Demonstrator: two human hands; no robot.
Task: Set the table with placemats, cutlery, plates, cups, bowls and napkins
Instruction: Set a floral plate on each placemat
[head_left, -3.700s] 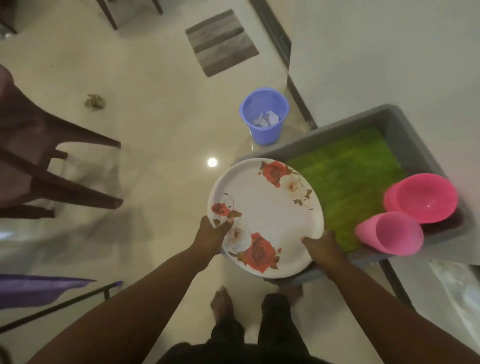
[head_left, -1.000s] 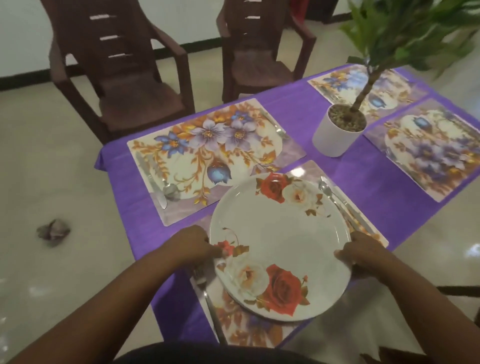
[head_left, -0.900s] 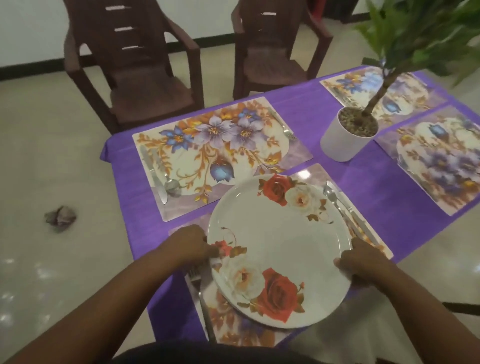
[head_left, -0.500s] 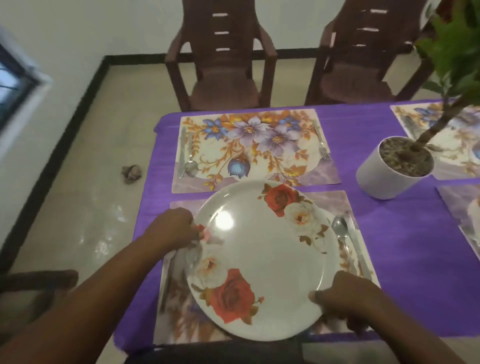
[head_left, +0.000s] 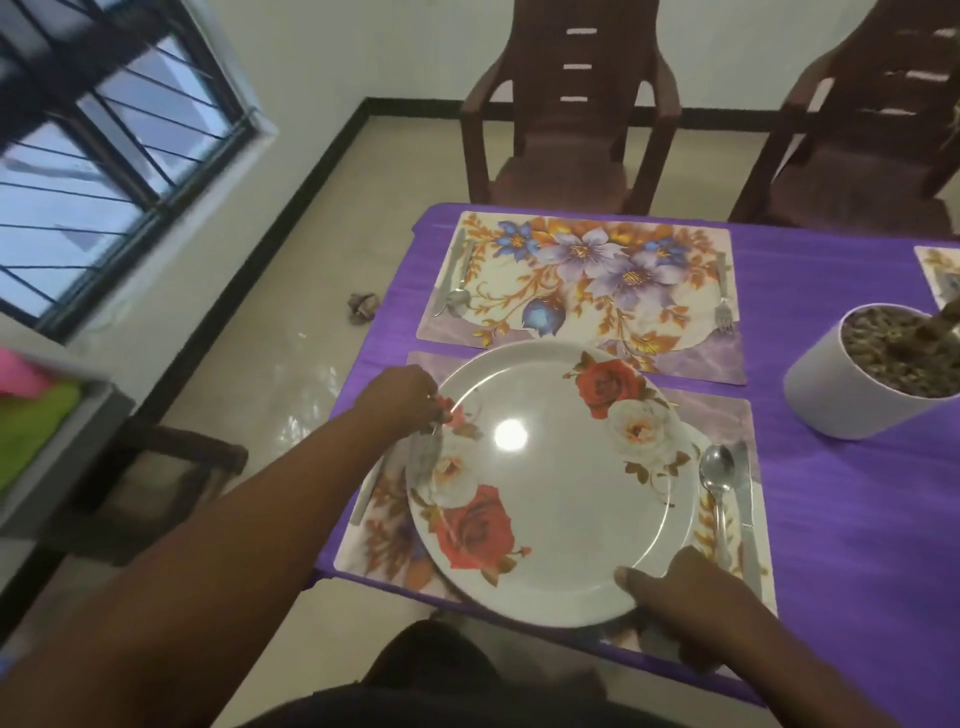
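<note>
A round white plate printed with red and cream roses (head_left: 550, 483) lies over the near floral placemat (head_left: 727, 415), its near-right rim gripped by the right hand (head_left: 675, 592) and its far-left rim pinched by the left hand (head_left: 402, 397).

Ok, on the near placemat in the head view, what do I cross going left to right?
Fork handle, mostly hidden under the plate → left hand gripping the rim → rose plate → spoon → knife. The right hand grips the plate's near rim, so I leave it unordered.
</note>
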